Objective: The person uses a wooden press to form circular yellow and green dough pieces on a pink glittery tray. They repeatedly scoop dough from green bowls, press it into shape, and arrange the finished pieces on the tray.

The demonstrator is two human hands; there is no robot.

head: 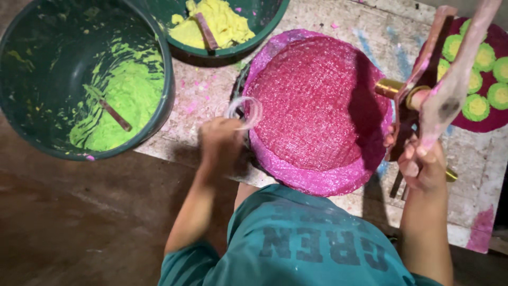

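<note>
My left hand (219, 142) is closed on a small clear plastic ring (244, 112) at the left rim of a round basket (280, 164) lined with glittery pink mesh; the hand is blurred. My right hand (423, 165) grips the lower end of a long pink-stained wooden handle (459, 79), which rises to the top right. A brass cylinder (390, 87) and dark metal parts of the same tool sit beside the handle, at the basket's right edge.
A dark green tub (32, 122) at the left holds bright green paste and a stick. A second green tub (211, 50) at the top holds yellow paste and a stick. A dark red tray (489, 121) with several green-and-yellow discs lies at the right. All rest on a stained board (201, 90).
</note>
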